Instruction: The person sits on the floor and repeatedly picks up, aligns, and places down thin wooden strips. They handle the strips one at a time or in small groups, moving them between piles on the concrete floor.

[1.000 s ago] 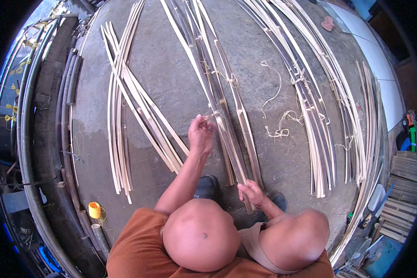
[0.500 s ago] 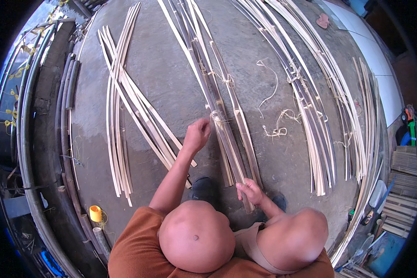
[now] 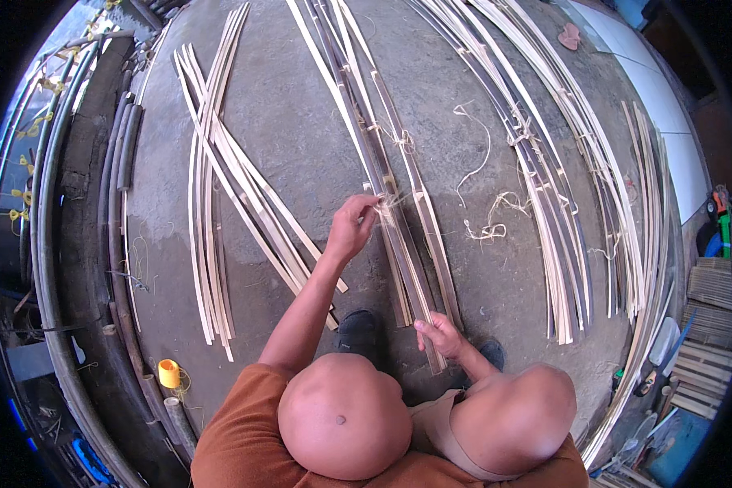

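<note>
In front of me a long bundle of split bamboo strips point(image 3: 368, 134) lies on the floor, its near end between my feet. My left hand point(image 3: 353, 229) is at the middle of this bundle, thumb and fingertips pinched at a pale tie point(image 3: 388, 203) wound around it. The exact hold on the tie's strands is partly hidden by the fingers. Closed around the bundle's near end is my right hand point(image 3: 439, 332), its thumb lying across the strips. Just right of the bundle runs another bamboo strip point(image 3: 431, 236), with a knotted tie point(image 3: 403, 142) farther up.
Crossed loose bamboo strips point(image 3: 220, 159) lie on the left. More tied bundles point(image 3: 555, 236) spread to the right, with loose twine point(image 3: 488, 232) on the concrete nearby. A yellow roll point(image 3: 168, 373) stands at the lower left. Bamboo poles point(image 3: 49, 244) line the left side.
My left hand has moved up and slightly right, from beside the bundle onto the tie. The bundle's upper part has shifted slightly right. My right hand has stayed at the near end.
</note>
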Demonstrator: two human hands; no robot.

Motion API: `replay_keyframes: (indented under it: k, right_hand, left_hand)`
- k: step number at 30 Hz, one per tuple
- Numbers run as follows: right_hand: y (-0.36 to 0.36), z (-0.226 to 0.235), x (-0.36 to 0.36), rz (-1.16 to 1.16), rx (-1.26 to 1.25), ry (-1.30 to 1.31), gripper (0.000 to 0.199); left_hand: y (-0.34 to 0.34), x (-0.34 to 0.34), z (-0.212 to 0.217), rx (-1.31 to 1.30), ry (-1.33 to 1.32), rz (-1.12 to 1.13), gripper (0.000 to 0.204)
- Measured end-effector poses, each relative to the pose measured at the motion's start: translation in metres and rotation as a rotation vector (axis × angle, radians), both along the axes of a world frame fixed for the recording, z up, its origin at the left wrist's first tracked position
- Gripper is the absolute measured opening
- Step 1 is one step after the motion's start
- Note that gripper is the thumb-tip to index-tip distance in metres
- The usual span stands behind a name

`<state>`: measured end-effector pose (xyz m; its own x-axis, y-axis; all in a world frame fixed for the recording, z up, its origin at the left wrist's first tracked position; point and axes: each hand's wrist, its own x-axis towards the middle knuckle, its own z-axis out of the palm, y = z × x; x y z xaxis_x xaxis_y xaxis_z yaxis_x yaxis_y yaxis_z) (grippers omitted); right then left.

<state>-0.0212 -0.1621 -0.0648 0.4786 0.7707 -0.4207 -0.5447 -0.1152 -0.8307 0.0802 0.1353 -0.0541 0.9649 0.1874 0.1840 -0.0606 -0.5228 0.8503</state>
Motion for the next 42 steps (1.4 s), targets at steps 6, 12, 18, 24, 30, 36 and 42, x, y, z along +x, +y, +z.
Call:
replay_keyframes:
  k: [6, 12, 18, 24, 30, 36, 42]
  right_hand:
    - [0.0, 0.01, -0.004, 0.044, -0.014, 0.03, 0.026]
    - [-0.002, 0.008, 0.001, 0.002, 0.007, 0.056, 0.027]
    - [-0.001, 0.005, 0.0, 0.022, -0.025, 0.049, 0.031]
    - [0.001, 0.007, 0.005, 0.022, -0.016, 0.095, 0.032]
    - [0.0, 0.008, 0.004, 0.001, -0.038, 0.005, 0.036]
    - [0.005, -0.001, -0.001, 0.066, -0.015, -0.047, 0.033]
    - [0.004, -0.001, 0.008, 0.002, 0.009, 0.06, 0.033]
  left_hand:
    - [-0.017, 0.015, -0.027, -1.247, 0.292, 0.576, 0.007]
    - [-0.03, 0.002, -0.03, -0.73, 0.187, 0.487, 0.014]
    - [-0.012, -0.011, -0.03, -0.088, 0.156, 0.343, 0.026]
    - [-0.008, 0.006, -0.02, -0.897, 0.186, 0.389, 0.02]
    - [0.002, 0.008, -0.02, -0.848, 0.34, 0.194, 0.027]
    - [0.05, 0.008, -0.014, -1.86, 0.34, -0.008, 0.031]
    - [0.012, 0.003, -0.005, -0.8, 0.059, 0.269, 0.086]
